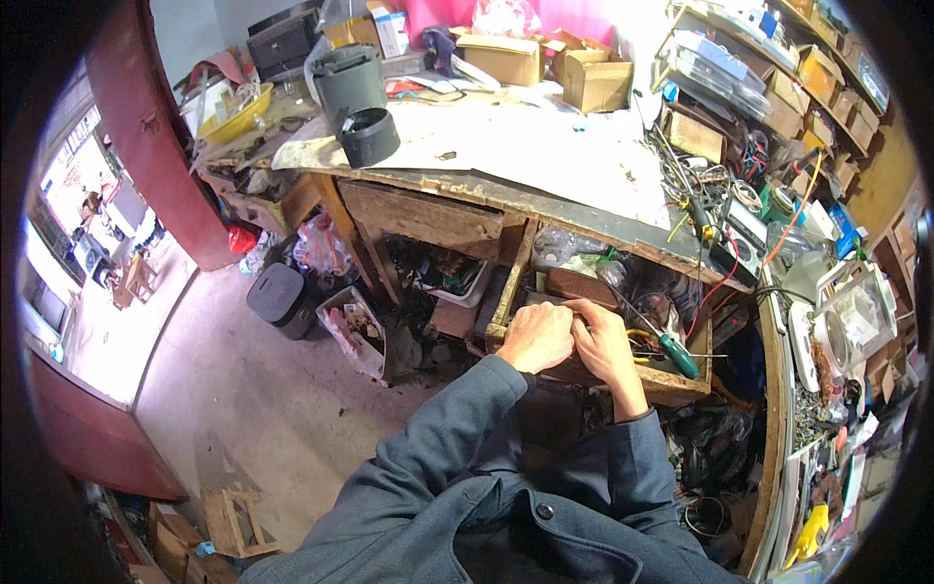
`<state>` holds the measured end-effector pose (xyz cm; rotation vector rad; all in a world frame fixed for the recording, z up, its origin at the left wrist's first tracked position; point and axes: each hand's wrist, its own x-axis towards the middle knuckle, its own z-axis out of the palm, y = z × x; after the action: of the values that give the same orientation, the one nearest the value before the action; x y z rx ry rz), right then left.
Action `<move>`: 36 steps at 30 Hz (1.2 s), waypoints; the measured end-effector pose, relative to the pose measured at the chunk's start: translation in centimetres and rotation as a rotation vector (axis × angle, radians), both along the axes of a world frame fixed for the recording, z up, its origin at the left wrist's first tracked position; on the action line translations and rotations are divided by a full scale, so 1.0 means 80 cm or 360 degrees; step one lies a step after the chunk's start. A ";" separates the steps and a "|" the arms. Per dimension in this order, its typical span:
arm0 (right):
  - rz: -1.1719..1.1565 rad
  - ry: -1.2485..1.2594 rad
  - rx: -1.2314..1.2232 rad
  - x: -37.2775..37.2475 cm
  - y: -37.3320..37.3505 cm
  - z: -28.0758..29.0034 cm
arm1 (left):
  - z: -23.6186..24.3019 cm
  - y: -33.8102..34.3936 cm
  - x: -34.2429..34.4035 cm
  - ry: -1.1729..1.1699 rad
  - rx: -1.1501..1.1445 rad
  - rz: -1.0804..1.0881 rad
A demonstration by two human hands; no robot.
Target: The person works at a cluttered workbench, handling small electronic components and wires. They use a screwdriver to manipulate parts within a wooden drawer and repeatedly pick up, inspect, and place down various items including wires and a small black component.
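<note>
The wooden drawer [674, 389] stands pulled out from the near side of the workbench [418, 212], a little right of the middle of the scene, with both hands over its near left part. The left hand [537, 337] is curled, knuckles up, and the right hand [605, 350] meets it with bent fingers; their fingertips are hidden, so I cannot tell whether either grips anything. Just right of the right hand lies a screwdriver with a green handle [678, 356], and a reddish-brown block [574, 284] sits in the drawer on the far side of the hands. On the bench top, a pale sheet [496, 141] bears a black ring-shaped part [370, 137] to the far left, near a dark grey bucket-like container [352, 86]. An open cardboard box [596, 86] stands at the far side. To the left, on the floor, are a dark lidded bin [278, 298] and a white tub [336, 336].
</note>
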<state>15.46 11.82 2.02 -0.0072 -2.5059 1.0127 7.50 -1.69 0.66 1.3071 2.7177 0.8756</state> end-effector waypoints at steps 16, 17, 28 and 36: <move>-0.0019 -0.0135 -0.0015 0.000 0.001 0.002 | -0.001 0.001 -0.001 0.0013 -0.0051 -0.0001; -0.0013 -0.0088 -0.0010 0.000 0.001 0.001 | -0.001 0.001 -0.001 0.0008 -0.0052 0.0001; -0.0029 -0.0007 0.0006 -0.001 0.000 -0.002 | 0.000 0.000 -0.002 0.0021 -0.0023 -0.0002; -0.0035 0.0007 0.0031 -0.002 0.002 -0.005 | -0.001 0.002 -0.001 0.0036 -0.0023 0.0002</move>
<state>15.30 11.98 1.61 -0.0266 -2.5060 0.9781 7.41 -1.52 0.60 1.3208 2.7371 0.8452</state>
